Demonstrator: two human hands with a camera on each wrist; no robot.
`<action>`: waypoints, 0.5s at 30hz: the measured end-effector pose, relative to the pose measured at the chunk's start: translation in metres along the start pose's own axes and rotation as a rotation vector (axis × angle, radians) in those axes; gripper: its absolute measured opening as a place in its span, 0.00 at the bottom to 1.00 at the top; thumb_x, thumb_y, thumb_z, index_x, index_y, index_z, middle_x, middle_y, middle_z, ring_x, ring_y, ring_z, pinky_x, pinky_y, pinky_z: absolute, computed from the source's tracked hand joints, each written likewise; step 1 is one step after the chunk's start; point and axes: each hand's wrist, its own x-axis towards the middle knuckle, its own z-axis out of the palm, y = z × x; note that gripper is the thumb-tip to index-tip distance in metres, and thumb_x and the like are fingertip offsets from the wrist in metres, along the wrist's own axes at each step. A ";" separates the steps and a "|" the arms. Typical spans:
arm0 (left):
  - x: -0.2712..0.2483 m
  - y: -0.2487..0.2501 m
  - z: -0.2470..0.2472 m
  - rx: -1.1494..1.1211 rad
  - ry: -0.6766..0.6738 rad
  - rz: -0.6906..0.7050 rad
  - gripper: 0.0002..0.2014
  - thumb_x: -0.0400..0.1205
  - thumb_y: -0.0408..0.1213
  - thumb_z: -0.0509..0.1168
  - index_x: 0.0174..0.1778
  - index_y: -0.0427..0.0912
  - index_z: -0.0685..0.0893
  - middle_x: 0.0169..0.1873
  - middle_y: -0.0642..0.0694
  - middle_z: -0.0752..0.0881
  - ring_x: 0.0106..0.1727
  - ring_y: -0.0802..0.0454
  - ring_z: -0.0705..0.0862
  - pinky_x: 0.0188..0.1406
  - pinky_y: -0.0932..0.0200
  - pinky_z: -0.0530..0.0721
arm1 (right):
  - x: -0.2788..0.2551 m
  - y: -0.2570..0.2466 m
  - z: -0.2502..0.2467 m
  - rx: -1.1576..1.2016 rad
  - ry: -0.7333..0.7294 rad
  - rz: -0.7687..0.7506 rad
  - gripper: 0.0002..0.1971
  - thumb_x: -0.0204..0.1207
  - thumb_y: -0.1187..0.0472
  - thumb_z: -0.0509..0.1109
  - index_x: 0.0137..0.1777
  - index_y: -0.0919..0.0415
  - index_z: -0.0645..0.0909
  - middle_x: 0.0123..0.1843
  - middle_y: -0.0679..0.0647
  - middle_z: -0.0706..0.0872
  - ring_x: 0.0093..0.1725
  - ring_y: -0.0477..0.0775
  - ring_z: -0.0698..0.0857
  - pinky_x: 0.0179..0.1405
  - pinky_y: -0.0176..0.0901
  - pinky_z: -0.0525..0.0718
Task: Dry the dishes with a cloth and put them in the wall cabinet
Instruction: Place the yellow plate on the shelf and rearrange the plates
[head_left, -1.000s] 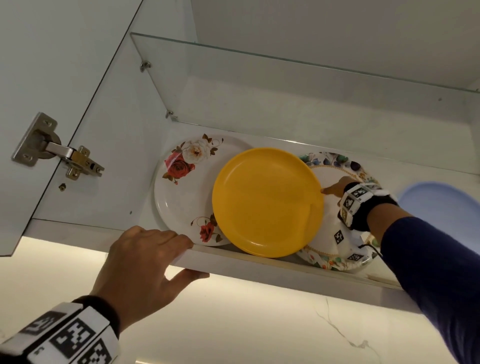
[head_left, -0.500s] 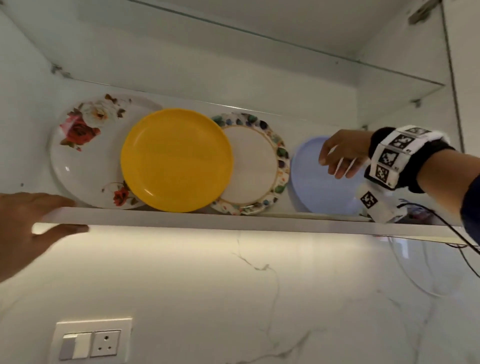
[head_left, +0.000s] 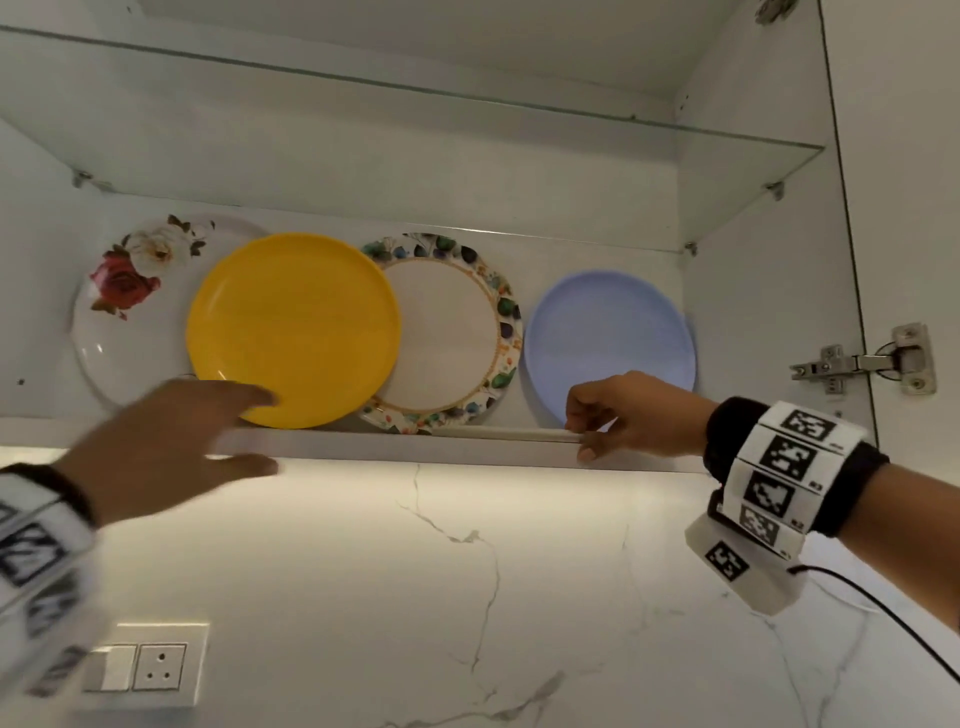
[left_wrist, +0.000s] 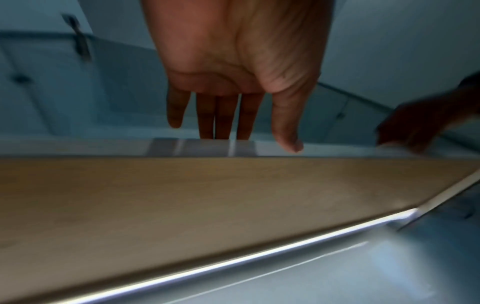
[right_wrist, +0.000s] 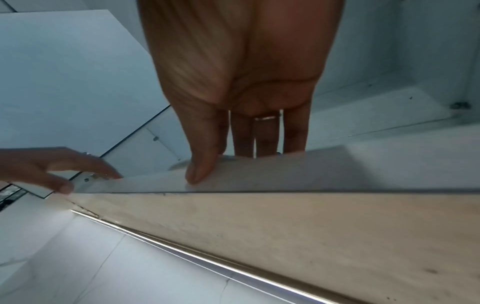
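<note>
Open wall cabinet, seen from below. Bottom shelf holds four plates, all on edge, leaning on the back wall, in a row from 9 o'clock to 3 o'clock. White rose plate sits farthest toward 9 o'clock. Yellow plate overlaps its 3 o'clock side and stands in front of it. Floral-rim plate is next, its 9 o'clock edge tucked behind the yellow one. Blue plate stands at the 3 o'clock end, just beside the floral-rim plate; cannot tell if the rims touch. Glass shelf above, at 12 o'clock; nothing visible on it.

Left hand is blurred, fingers spread and mostly straight, at the shelf's front edge below the yellow plate, thumb under the edge. It holds nothing; left wrist view shows the fingers extended over the lip, and contact with the shelf is unclear.

Right hand is at the shelf front below the blue plate: fingers on top of the shelf edge, thumb pressed on the front face, so it pinches the shelf edge. A ring shows on one finger.

Door hinge at 3 o'clock on the cabinet side. Wall socket at 7 o'clock on the marble backsplash.
</note>
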 end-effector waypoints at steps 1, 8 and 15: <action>-0.016 0.054 -0.021 0.003 -0.040 0.079 0.35 0.68 0.69 0.65 0.72 0.65 0.67 0.64 0.67 0.70 0.65 0.59 0.74 0.66 0.56 0.73 | -0.001 0.000 0.000 -0.053 0.013 -0.023 0.11 0.72 0.59 0.75 0.41 0.51 0.73 0.52 0.52 0.87 0.53 0.50 0.85 0.58 0.44 0.81; 0.056 0.164 -0.039 0.047 -0.230 0.307 0.24 0.82 0.52 0.60 0.73 0.51 0.68 0.71 0.49 0.73 0.62 0.54 0.72 0.52 0.63 0.69 | 0.029 0.017 -0.042 -0.272 0.222 -0.090 0.03 0.81 0.61 0.63 0.49 0.55 0.70 0.35 0.44 0.74 0.35 0.50 0.73 0.39 0.39 0.67; 0.132 0.192 -0.080 0.149 -0.292 0.188 0.20 0.84 0.45 0.59 0.70 0.41 0.75 0.69 0.44 0.76 0.65 0.48 0.75 0.50 0.66 0.71 | 0.133 0.050 -0.088 -0.322 0.330 0.099 0.14 0.79 0.66 0.64 0.64 0.62 0.77 0.62 0.60 0.83 0.61 0.60 0.80 0.53 0.42 0.74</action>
